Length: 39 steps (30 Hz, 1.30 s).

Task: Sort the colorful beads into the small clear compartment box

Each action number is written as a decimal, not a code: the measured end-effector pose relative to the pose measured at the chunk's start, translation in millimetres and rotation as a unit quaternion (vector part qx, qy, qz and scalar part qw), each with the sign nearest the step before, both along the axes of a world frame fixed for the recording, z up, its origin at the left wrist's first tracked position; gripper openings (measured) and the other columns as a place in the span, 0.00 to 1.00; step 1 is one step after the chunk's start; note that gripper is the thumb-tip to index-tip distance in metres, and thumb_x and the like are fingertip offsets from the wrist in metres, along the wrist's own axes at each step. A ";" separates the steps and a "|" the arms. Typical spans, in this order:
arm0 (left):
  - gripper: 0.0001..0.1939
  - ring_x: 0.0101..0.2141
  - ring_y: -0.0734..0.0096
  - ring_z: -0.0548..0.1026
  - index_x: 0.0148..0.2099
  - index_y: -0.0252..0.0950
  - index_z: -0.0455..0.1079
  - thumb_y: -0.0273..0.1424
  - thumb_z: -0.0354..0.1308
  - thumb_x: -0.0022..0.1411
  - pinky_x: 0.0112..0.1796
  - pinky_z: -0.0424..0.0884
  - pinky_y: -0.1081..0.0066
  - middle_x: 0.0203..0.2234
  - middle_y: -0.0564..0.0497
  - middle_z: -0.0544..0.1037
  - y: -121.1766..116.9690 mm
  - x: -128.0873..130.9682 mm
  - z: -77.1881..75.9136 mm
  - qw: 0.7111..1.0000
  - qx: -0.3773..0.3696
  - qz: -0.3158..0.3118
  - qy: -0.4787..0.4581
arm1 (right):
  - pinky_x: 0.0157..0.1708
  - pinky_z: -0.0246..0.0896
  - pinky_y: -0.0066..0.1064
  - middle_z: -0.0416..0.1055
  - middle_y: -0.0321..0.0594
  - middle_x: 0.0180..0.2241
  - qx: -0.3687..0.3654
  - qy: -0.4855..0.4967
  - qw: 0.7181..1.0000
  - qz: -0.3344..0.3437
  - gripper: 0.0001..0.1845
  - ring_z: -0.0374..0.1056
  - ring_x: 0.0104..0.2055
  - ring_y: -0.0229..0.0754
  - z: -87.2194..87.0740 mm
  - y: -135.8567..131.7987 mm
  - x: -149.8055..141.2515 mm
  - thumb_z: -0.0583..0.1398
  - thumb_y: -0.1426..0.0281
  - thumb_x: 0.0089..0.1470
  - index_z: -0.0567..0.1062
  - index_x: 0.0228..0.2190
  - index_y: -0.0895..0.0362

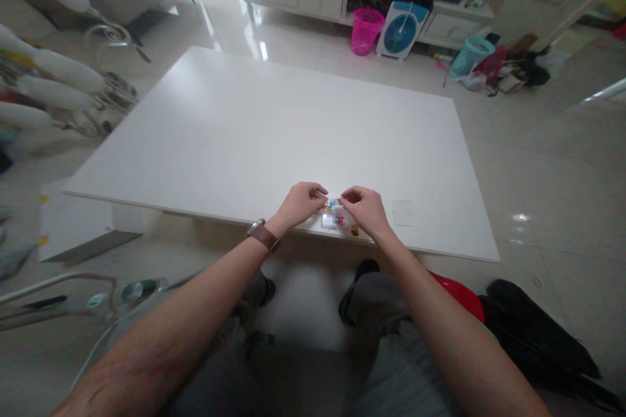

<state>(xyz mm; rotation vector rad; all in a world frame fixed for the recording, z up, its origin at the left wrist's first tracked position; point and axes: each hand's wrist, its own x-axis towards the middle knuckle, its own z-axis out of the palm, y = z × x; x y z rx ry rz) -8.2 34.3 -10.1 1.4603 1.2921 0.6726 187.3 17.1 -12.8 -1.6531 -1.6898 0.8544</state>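
A small clear compartment box (328, 222) lies near the front edge of the white table, with colourful little pieces (339, 219) in it, some pink and green. My left hand (304, 201) is at the box's far left corner, thumb and fingers pinched together. From the other side my right hand (364, 208) reaches over the box, its fingertips also pinched. Whatever either hand holds is too small to make out. A small yellow and dark piece (355, 230) sits by the box's near right corner. Farther right, a flat clear square (403, 213) rests on the table.
The white table (313, 124) stretches away from me. Beyond it, on the shiny floor, stand a pink basket (366, 31), a blue and white fan-like appliance (400, 29) and a teal basket (471, 55). A red seat (457, 293) is below the table at right.
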 end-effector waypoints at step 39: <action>0.06 0.34 0.67 0.78 0.38 0.36 0.79 0.30 0.61 0.60 0.39 0.71 0.69 0.35 0.48 0.84 18.0 -29.8 1.1 0.970 0.115 0.010 0.215 | 0.43 0.65 0.35 0.69 0.47 0.45 0.044 -0.336 0.931 0.133 0.09 0.63 0.50 0.48 -0.5 -5.4 0.8 0.58 0.73 0.61 0.79 0.38 0.57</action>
